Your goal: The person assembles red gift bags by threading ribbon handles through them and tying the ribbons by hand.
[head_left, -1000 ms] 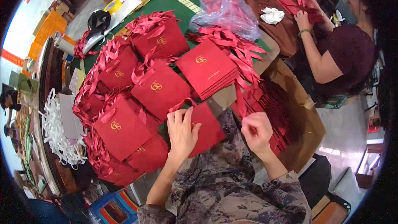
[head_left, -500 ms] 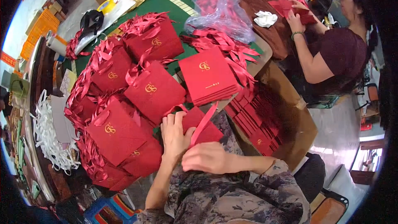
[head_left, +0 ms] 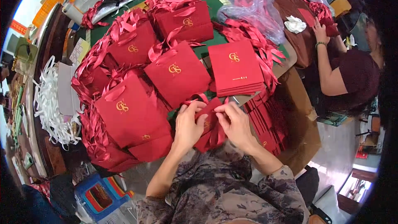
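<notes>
Left hand (head_left: 188, 125) grips the red bag (head_left: 211, 121); your right hand (head_left: 237, 125) pinches its upper edge. Bag's just off view centre, toward 6 o'clock. Ribbon (head_left: 218, 133) hangs over its front, so I'd call this one partway. Ribboned bags (head_left: 132, 118) piled 8 to 11 o'clock look done; boxed bags (head_left: 264, 116) in the carton (head_left: 306, 135), 4 o'clock, look bare, likely left. Upper edge slants 8 to 2, mouth seemingly toward 11; hands hide the long axis.

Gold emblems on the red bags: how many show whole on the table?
5: rear emblem, back-left emblem, middle emblem, front-left emblem, and right emblem on the neat stack. Others look partly covered or may be hidden.
</notes>
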Demonstrator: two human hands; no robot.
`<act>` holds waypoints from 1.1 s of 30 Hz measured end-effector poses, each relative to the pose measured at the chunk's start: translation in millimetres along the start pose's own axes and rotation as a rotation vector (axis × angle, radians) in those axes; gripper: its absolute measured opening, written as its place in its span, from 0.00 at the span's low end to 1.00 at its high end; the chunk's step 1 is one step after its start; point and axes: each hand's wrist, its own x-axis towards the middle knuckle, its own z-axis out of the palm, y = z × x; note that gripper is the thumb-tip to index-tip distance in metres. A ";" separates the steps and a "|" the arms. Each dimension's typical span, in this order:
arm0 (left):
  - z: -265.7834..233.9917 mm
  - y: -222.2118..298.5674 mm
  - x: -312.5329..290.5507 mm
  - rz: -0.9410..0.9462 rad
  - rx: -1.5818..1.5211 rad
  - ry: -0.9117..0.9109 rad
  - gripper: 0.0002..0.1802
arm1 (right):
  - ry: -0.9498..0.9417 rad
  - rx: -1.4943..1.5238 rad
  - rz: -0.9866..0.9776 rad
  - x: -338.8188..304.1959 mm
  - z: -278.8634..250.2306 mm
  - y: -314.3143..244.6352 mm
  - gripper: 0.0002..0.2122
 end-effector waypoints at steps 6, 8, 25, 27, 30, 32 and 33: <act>-2.2 6.0 0.5 -0.045 -0.073 -0.012 0.13 | 0.026 -0.021 0.016 4.0 2.4 4.2 0.05; -2.2 7.6 -0.6 -0.062 -0.123 -0.004 0.12 | 0.023 0.018 0.061 5.1 2.5 -0.2 0.06; 4.7 19.9 -11.5 -0.008 -0.048 0.060 0.10 | 0.181 -0.095 -0.056 -2.7 21.2 0.4 0.09; 0.9 17.6 -9.2 0.002 -0.074 0.060 0.09 | 0.158 0.033 0.010 -1.4 18.2 0.4 0.10; -4.4 18.0 -9.7 -0.015 -0.064 0.013 0.09 | 0.116 0.177 0.102 -0.9 8.0 -1.4 0.10; -2.1 16.0 -9.9 0.030 -0.078 0.023 0.09 | 0.039 0.060 0.019 0.3 1.4 -0.1 0.09; -2.2 16.2 -10.4 0.063 -0.037 0.006 0.09 | 0.056 0.032 -0.020 1.4 0.2 0.1 0.08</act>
